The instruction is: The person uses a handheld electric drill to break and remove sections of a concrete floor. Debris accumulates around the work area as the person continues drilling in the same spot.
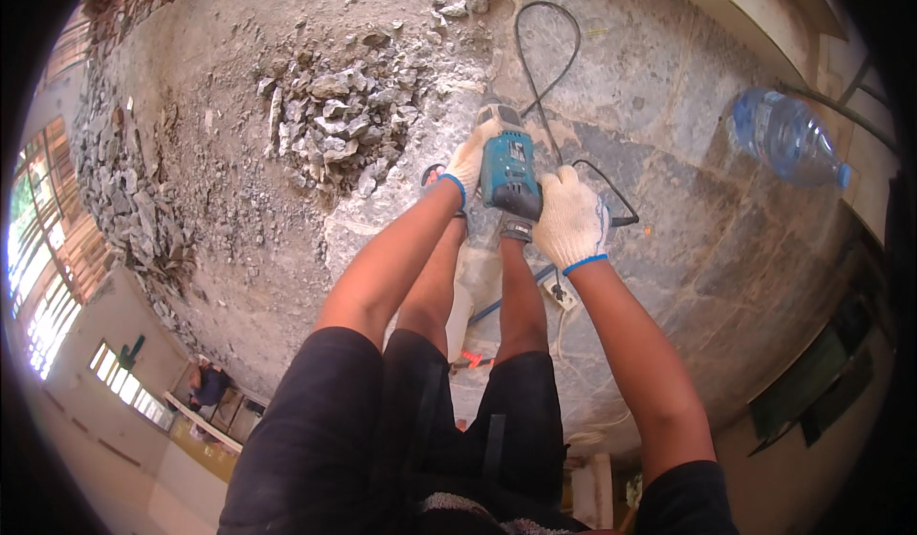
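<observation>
A teal and black rotary hammer (508, 167) is held between my two hands over the floor, its front end pointing away from me. My left hand (468, 160), in a white knitted glove with a blue cuff, grips the tool's front left side. At the rear right, my right hand (573, 218), gloved the same way, is closed round the handle, which it mostly hides. The front end is close to the ragged edge of the broken concrete (458, 86). I cannot make out the bit, or whether it touches the concrete.
Broken concrete chunks (334, 119) are heaped left of the tool, with more rubble (124, 191) farther left. A black cable (578, 43) loops across the slab. A large clear blue bottle (783, 139) lies at right. Near my feet is a white socket block (560, 291). Another person (207, 382) is at lower left.
</observation>
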Demonstrator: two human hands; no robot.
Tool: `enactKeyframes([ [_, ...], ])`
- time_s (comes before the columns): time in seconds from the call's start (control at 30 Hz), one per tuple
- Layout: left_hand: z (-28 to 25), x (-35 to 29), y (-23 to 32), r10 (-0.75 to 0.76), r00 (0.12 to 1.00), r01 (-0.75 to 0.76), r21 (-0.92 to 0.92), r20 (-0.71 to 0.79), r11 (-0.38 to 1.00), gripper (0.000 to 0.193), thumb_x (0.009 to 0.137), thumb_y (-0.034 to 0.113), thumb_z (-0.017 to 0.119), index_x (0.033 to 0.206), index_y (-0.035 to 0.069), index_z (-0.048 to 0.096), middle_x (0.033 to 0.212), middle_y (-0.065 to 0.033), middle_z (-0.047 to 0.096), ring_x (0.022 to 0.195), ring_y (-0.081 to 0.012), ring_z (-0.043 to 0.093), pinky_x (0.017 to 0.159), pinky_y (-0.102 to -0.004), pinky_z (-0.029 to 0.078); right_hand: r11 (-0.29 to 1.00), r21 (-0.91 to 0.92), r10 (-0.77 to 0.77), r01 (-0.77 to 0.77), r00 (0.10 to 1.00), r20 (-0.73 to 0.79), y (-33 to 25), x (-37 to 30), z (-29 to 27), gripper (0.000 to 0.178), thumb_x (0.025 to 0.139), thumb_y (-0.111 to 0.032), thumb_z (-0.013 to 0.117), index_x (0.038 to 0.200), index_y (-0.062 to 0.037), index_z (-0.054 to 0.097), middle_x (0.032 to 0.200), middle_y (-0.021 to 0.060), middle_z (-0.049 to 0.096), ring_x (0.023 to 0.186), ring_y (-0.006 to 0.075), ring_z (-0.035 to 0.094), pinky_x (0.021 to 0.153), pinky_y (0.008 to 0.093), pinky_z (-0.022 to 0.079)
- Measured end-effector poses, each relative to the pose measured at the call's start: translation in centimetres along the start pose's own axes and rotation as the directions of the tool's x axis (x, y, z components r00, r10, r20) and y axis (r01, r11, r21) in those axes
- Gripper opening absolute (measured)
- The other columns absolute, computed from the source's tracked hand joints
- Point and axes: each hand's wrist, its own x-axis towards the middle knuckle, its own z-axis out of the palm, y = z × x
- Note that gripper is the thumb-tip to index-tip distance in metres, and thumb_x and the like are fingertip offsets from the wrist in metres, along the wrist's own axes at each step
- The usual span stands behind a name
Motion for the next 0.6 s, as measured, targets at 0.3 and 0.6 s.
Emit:
enactKeyframes([
  [0.3, 2.4, -4.4, 3.5, 0.233, 0.973, -0.233, 0.022, 0.008, 0.972, 0.06, 0.107, 0.053, 0.071, 0.148, 0.009, 0.068, 0.123, -0.0079, 0.079, 0.103, -0.0208, 0.079, 0.091, -0.0401, 0.068, 0.986, 0.001, -0.164, 0.167, 0.971, -0.175, -0.3, 0.0, 0.9, 0.02, 0.087, -0.007, 0.075, 0.107, -0.0067, 0.073, 0.116, 0.0193, 0.068, 0.102, 0.0412, 0.077, 0.086, 0.0547, 0.062],
  [0.6, 0.8, -2.7, 3.0, 0.007, 0.999, -0.011, 0.127, 0.033, 0.992, 0.056, 0.106, 0.047, 0.071, 0.151, 0.014, 0.067, 0.128, -0.0074, 0.077, 0.104, -0.0194, 0.077, 0.089, -0.0389, 0.067, 0.996, 0.062, 0.068, -0.068, 0.998, 0.003, -2.4, -1.8, -1.3, 0.036, 0.085, -0.011, 0.082, 0.12, -0.0089, 0.078, 0.125, 0.0177, 0.069, 0.114, 0.0422, 0.076, 0.094, 0.0538, 0.062],
])
